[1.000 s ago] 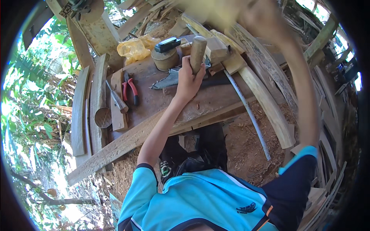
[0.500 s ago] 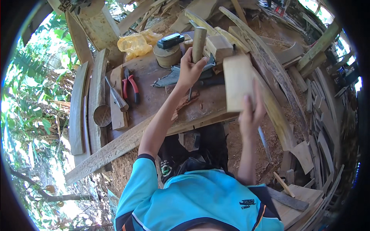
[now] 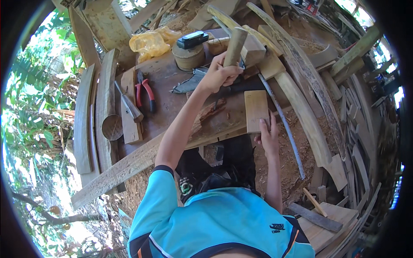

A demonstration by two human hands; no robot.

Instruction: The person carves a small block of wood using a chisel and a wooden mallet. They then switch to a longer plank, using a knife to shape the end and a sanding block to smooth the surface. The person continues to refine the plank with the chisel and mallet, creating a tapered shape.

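My left hand (image 3: 219,75) is closed around a round wooden tool handle (image 3: 235,46) that stands nearly upright over the brown workbench (image 3: 172,107); a thin shaft runs from under the hand down to the bench top. My right hand (image 3: 269,136) grips the near end of a small flat rectangular wooden board (image 3: 256,108), which lies at the bench's front right edge. Wooden blocks (image 3: 254,49) sit just behind the handle.
Red-handled pliers (image 3: 145,91), a yellow plastic bag (image 3: 150,43), a round wooden block with a black object on it (image 3: 189,55) and a grey blade (image 3: 188,84) lie on the bench. Curved planks (image 3: 303,112) and a thin metal rod (image 3: 282,124) lean at right; planks (image 3: 84,120) stand at left.
My right hand came down from high in the air with the board and now holds it at the bench's front edge. The left hand stayed on the handle.
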